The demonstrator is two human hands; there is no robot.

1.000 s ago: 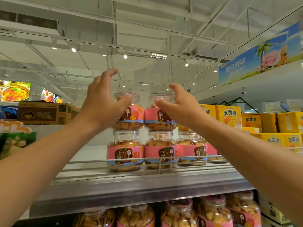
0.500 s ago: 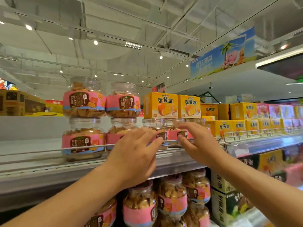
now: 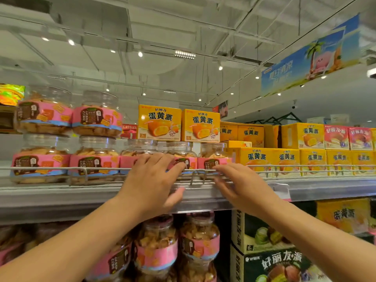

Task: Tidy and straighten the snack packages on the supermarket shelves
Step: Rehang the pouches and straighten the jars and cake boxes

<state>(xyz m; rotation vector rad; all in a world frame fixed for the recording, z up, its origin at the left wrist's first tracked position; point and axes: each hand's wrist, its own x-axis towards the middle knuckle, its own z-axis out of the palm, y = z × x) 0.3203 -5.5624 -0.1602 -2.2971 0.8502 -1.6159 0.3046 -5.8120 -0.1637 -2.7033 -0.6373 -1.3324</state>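
The left hand hides one jar's label; the right hand is motion-blurred.

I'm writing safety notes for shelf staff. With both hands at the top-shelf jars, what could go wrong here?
1. Two yellow boxes rest on the jar lids; nudging the jar under the left hand might topple them.
2. The stacked upper jars beside it could slip off.
3. Right hand fingers may catch the wire rail.

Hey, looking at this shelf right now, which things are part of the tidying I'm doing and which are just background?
In the job:
- left hand and right hand, both reaching over the wire shelf rail
- clear plastic biscuit jars with pink labels
- yellow egg-yolk-pie boxes

Background:
- blue hanging banner
- ceiling lights
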